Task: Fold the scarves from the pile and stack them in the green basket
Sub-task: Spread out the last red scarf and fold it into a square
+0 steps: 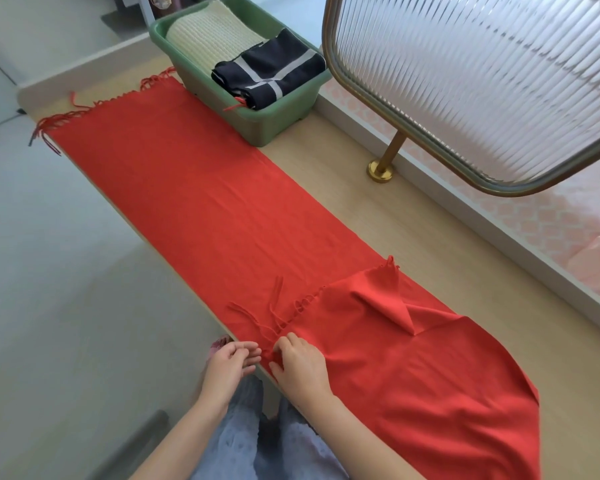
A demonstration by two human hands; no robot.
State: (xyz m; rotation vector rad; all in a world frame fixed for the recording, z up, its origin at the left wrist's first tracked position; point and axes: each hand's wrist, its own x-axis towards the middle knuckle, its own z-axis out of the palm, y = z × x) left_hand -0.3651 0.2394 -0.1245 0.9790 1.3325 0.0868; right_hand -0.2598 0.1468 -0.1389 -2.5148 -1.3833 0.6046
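R fingers (289, 344) are bent down onto the near fringed corner of the red scarf (194, 202), thumb tucked at the cloth edge. It is read as a pinch, prob. to keep that corner pinned at the worktop (354, 188) edge while the fold is lined up. The R hand (300, 367) is laid over the folded-back layer. L fingers (248, 351) are loosely curled and slightly spread, nothing gripped as far as can be seen. The L hand (231, 363) is held just beside the same corner, palm turned toward it; contact w/ the cloth can't be told.

The near end of the scarf is doubled back over the laid-out length, w/ its fringe (274, 306) running across the lower layer. The fold is untidy: one peaked crease is raised in the flap, and the rest is draped off the worktop's near side. The far length is spread flat along the worktop, likely so edges can be matched, w/ the far fringe at the far end.

The green basket (281, 114) is set on the worktop just beside the far part of the scarf. Inside, a cream knit scarf (212, 32) and a navy scarf (271, 74) w/ pale stripes are already stacked folded. No pile is in view.

A ribbed glass panel (465, 81) on a brass post (387, 157) is fixed along the far side.
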